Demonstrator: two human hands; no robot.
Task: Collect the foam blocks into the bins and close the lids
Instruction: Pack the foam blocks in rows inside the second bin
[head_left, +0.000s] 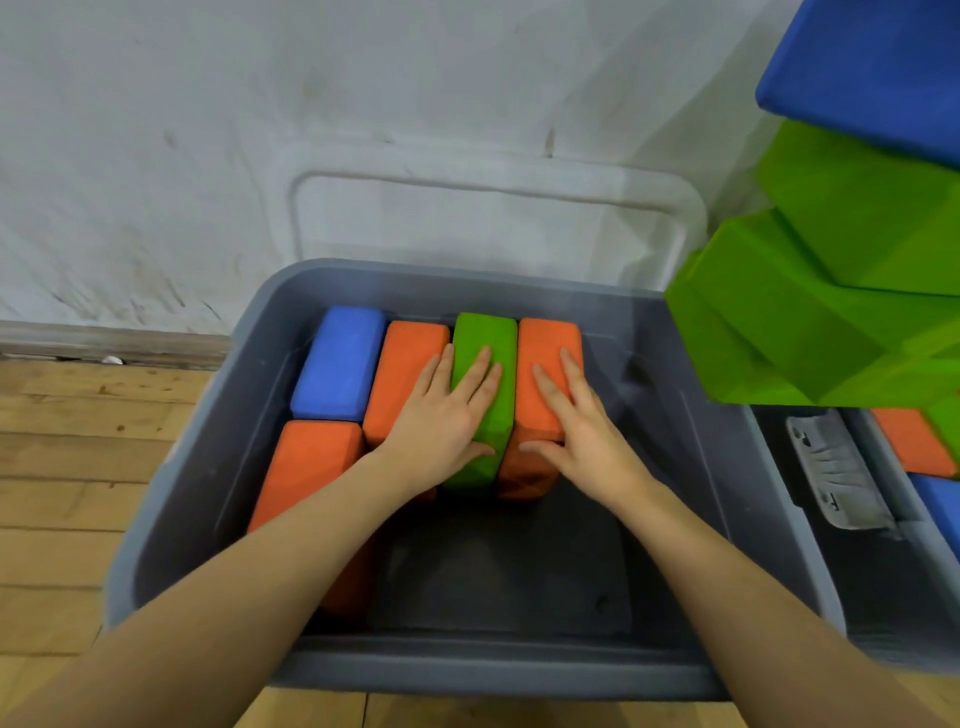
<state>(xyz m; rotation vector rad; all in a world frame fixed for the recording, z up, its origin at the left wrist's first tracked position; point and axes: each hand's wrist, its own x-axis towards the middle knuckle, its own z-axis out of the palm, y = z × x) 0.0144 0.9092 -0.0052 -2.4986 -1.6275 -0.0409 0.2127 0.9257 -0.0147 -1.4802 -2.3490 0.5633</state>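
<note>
Both hands lie flat on the row of foam blocks standing in the grey bin (218, 467). The left hand (441, 415) spreads its straight fingers across the middle orange block (402, 358) and the green block (485, 332), with its thumb hooked at the green block's near end; the right hand (576, 426) presses open-palmed on the right orange block (550, 338), thumb at its near corner. Neither hand holds anything; both seem to be pressing or squaring up the row. The blocks' long axes run away from the person toward the wall, packed side by side against the bin's far side, with a blue block (337, 364) and another orange block (306, 467) to the left. Free floor of the bin lies just in front of the hands and to the right, so the next blocks would probably go there. More blocks wait to the right: a stack of green blocks (831, 312) under a blue one (872, 67), nearer the right hand. The lid (493, 218) leans on the wall behind the bin, so closing it is not yet done.
</note>
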